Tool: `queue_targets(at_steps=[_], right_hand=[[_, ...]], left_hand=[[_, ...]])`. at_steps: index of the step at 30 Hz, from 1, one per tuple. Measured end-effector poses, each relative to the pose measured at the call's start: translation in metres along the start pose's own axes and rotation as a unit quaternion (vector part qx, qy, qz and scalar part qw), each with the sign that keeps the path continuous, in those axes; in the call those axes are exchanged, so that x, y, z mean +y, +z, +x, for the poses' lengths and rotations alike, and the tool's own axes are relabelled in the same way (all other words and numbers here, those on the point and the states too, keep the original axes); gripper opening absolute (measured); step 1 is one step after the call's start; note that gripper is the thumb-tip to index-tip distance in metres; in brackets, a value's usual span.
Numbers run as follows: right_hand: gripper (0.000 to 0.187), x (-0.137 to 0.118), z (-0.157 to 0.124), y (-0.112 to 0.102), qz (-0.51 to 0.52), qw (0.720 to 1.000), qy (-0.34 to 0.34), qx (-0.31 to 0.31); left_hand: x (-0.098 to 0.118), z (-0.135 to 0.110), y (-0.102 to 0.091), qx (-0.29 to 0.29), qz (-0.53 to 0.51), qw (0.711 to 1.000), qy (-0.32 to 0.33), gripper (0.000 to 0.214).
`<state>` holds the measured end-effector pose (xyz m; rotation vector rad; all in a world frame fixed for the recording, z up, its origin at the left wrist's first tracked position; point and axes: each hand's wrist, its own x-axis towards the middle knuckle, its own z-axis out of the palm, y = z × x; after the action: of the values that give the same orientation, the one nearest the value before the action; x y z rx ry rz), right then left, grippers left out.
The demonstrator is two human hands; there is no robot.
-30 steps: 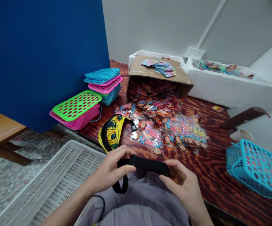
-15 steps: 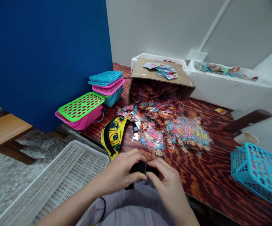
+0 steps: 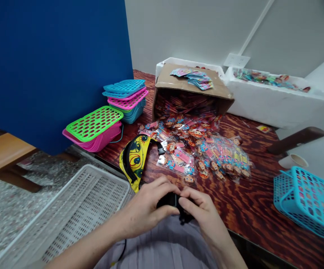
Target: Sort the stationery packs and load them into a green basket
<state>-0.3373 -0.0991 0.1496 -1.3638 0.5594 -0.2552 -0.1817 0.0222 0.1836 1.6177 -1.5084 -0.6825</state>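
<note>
A black strap (image 3: 176, 203) is gripped between the left hand (image 3: 147, 207) and the right hand (image 3: 199, 211), both clenched on it at the counter's (image 3: 251, 209) near edge. So little of it shows that its long axis cannot be told. A yellow pouch (image 3: 135, 158) lies at eleven o'clock.

You're in a small packing workroom: a tipped cardboard box (image 3: 191, 87) at frame centre spills packaged trinkets (image 3: 201, 149) across the desk (image 3: 251, 209), stacked plastic baskets (image 3: 125, 99) left.
</note>
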Motion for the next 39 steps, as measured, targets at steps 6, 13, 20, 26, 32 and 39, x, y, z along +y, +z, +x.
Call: queue_targets(at_steps=[6, 13, 20, 26, 32, 39], right_hand=[[0.031, 0.004, -0.003, 0.002, 0.098, 0.995, 0.000, 0.020], [0.030, -0.008, -0.003, -0.006, 0.016, 0.998, -0.054, -0.032], [0.027, -0.002, -0.008, -0.005, -0.057, 0.995, -0.080, -0.005], [0.025, -0.002, -0.015, 0.008, 0.083, 0.991, -0.069, 0.081], [0.020, -0.012, -0.019, -0.008, 0.223, 0.965, -0.079, 0.111], [0.069, -0.003, -0.006, -0.007, 0.246, 0.967, -0.060, -0.033]], left_hand=[[0.005, 0.000, 0.003, 0.031, -0.097, 0.994, -0.034, 0.042], [0.010, 0.002, -0.004, 0.018, -0.045, 0.998, -0.045, 0.027], [0.009, 0.001, -0.004, -0.008, -0.030, 0.999, -0.020, 0.029], [0.006, -0.003, 0.009, 0.070, -0.072, 0.995, -0.011, 0.024], [-0.002, -0.006, 0.005, 0.144, -0.185, 0.969, -0.075, 0.024], [0.003, 0.012, -0.004, 0.114, -0.463, 0.876, -0.068, 0.030]])
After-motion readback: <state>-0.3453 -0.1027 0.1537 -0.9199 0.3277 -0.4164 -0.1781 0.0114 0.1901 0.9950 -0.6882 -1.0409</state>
